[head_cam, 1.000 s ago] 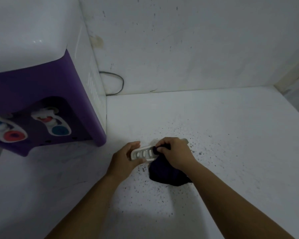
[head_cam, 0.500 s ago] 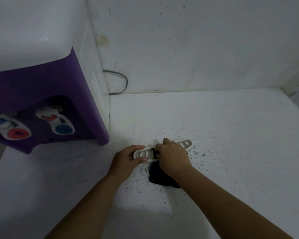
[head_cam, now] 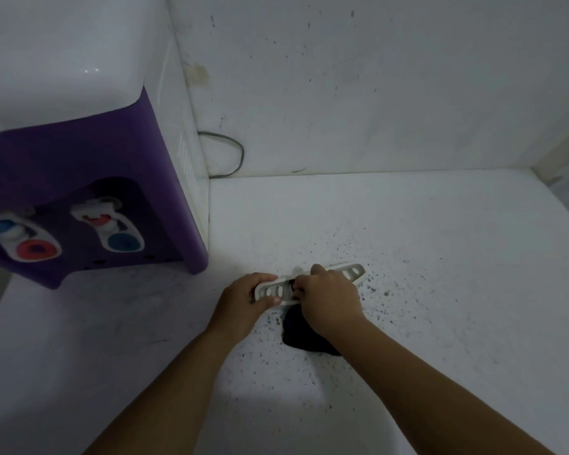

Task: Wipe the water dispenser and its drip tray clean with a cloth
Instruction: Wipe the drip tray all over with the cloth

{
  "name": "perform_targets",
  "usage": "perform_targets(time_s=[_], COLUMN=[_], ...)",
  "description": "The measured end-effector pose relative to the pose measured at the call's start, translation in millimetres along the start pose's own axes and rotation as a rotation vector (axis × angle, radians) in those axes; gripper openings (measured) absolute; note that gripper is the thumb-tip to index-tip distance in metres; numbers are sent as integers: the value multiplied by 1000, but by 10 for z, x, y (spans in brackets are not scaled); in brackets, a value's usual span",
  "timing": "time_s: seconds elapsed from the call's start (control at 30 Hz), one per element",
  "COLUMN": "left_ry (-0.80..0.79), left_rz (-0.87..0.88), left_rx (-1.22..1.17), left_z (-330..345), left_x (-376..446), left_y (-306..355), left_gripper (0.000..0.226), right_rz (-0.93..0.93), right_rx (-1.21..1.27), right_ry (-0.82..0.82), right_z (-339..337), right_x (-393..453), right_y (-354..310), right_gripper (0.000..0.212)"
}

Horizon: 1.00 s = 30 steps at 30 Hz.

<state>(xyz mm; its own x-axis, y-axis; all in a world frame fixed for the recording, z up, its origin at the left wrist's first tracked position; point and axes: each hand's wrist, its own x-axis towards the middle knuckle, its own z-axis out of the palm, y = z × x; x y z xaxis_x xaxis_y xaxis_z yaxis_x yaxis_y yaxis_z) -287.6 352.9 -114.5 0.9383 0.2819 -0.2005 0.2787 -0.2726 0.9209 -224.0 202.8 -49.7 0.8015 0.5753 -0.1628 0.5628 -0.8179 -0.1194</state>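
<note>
A white slotted drip tray point(head_cam: 273, 291) is held just above the white counter, right of the dispenser. My left hand point(head_cam: 243, 303) grips its left end, thumb along the near edge. My right hand point(head_cam: 329, 298) holds a dark cloth point(head_cam: 304, 336) bunched against the middle of the tray, covering that part. The cloth hangs down below my right wrist. The purple and white water dispenser point(head_cam: 89, 165) stands at the left, with its two taps, one with a red cap point(head_cam: 33, 249) and one with a blue cap point(head_cam: 122, 242).
The white counter point(head_cam: 424, 290) is speckled with dark spots around my hands. A grey cable point(head_cam: 234, 156) loops behind the dispenser at the back wall. The counter's right edge lies at the far right.
My right hand with the cloth has slid a little along the tray, so more of the tray's right end shows. My left hand keeps its grip on the left end.
</note>
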Motion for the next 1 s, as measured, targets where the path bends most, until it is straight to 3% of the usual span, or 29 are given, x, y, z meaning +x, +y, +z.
perform_targets(time_s=[0.23,0.53,0.8,0.9,1.0], left_ry=[2,-4,19,17,-31], left_rz=[18,22,2,-13,-66], left_rx=[41,27,3,-4,-94], left_z=[4,5,24,19,-37], left_x=[-2,5,0,1,20], left_y=[-13,-46,-54,-45,-75], left_gripper=[34,35,36,37,44], right_rz=[-98,136,99,113,60], right_rx=[-52,225,316,370,275], right_ry=[-64,-10,-133,-69,-69], right_z=[23,66,-47,-114,-12], right_x=[-30,124,122,167,144], right_y=[29,-2,83,46,-72], right_gripper=[30,18,14,14,17])
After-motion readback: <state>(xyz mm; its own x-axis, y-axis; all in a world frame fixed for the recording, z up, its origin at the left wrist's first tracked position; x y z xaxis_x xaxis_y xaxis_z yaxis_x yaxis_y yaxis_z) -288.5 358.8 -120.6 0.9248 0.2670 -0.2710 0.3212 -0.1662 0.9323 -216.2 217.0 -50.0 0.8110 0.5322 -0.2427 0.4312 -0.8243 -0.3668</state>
